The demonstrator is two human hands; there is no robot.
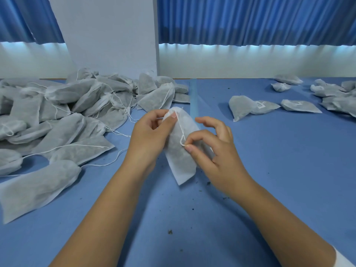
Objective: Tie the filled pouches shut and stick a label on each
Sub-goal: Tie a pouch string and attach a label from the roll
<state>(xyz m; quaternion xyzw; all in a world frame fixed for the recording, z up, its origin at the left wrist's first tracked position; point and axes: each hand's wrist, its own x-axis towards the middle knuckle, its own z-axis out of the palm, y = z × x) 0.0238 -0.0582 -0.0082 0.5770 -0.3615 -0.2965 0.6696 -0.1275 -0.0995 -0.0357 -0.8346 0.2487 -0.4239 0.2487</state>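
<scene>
A filled white fabric pouch [181, 157] is held upright above the blue table, its gathered neck at the top. My left hand [149, 133] grips that neck between thumb and fingers. My right hand [210, 145] pinches the white drawstring [182, 135] between thumb and forefinger in front of the pouch, the other fingers spread. The string runs taut from the neck down to the pinch.
A big pile of untied pouches [63, 108] with loose strings covers the table's left side. Labelled pouches [252, 107] lie at the right, more pouches [335, 93] further back. A translucent blue strip [193, 97] lies behind the hands. Dark crumbs dot the blue table [279, 170].
</scene>
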